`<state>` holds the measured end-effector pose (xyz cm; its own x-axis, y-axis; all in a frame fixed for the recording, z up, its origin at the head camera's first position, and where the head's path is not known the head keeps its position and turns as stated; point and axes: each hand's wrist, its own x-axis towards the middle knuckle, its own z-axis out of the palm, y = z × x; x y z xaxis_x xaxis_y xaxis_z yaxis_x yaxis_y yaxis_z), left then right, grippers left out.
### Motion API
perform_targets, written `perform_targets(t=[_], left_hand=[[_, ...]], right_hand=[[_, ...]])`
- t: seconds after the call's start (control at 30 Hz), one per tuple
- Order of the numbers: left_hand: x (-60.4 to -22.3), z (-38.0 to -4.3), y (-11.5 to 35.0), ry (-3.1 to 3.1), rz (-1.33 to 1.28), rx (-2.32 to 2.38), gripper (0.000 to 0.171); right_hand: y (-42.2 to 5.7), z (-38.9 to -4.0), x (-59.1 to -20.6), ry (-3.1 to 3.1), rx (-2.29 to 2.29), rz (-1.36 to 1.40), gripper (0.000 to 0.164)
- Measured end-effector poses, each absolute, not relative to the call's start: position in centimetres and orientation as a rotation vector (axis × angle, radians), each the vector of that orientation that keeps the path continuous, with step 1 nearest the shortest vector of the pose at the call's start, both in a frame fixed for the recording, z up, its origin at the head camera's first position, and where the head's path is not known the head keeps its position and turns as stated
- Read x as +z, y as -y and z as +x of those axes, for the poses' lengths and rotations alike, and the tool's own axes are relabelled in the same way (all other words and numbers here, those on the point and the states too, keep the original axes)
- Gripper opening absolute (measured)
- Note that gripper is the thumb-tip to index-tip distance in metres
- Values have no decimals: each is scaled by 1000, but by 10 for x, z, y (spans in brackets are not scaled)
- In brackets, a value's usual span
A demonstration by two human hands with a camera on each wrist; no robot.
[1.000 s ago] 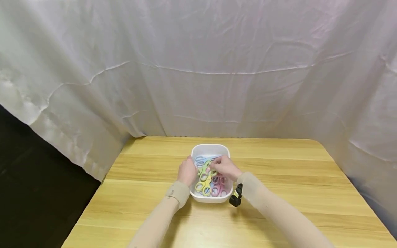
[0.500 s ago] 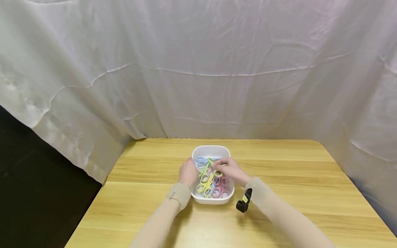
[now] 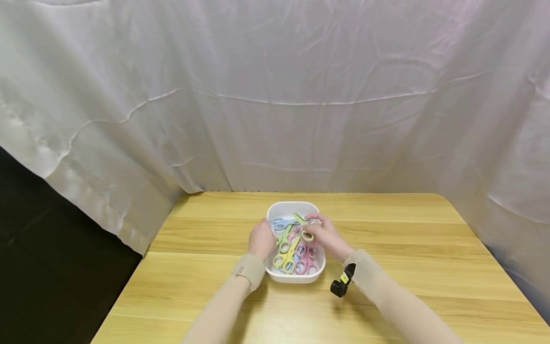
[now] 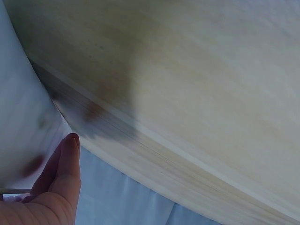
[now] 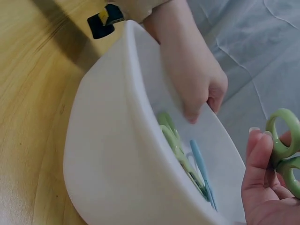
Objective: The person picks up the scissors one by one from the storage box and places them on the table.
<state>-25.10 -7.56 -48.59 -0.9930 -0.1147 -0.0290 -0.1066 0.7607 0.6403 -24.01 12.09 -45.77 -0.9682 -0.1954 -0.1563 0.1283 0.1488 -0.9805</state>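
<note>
A white plastic bin (image 3: 295, 279) stands on the table, holding several pairs of scissors. My left hand (image 3: 261, 240) grips the bin's left rim; the right wrist view shows this hand (image 5: 192, 70) over the wall. With my right hand (image 3: 327, 236) I hold a pair of light-green scissors (image 5: 281, 149) by the handle area, over the bin's right side, blades pointing up and away. Below lie yellow scissors (image 3: 279, 261), pink scissors (image 3: 301, 266), blue scissors (image 3: 279, 227) and another green pair (image 3: 284, 247), overlapping one another. In the left wrist view, my left fingers (image 4: 68, 161) are against the bin's wall.
The wooden table (image 3: 206, 239) extends to both sides of the bin. A pale curtain (image 3: 301, 143) hangs behind and along the sides. A black wrist camera (image 3: 340, 287) sticks out below my right wrist, close to the bin's near right corner.
My right hand has moved slightly right and drawn the green scissors up off the pile, so their blades now show above the others. The left hand stays on the rim.
</note>
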Motion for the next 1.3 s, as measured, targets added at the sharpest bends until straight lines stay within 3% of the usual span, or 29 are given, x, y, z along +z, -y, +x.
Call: perform_targets(t=[0.27, 0.7, 1.3], left_hand=[[-484, -251, 75, 2940, 184, -1056, 62], [-484, -250, 76, 2939, 184, -1043, 65], [-485, -249, 75, 2927, 178, -1057, 67]], right_hand=[[-132, -244, -457, -2048, -2031, 20, 52], [-162, -250, -470, -1873, -2186, 79, 50], [-211, -254, -477, -1821, -2229, 149, 58]])
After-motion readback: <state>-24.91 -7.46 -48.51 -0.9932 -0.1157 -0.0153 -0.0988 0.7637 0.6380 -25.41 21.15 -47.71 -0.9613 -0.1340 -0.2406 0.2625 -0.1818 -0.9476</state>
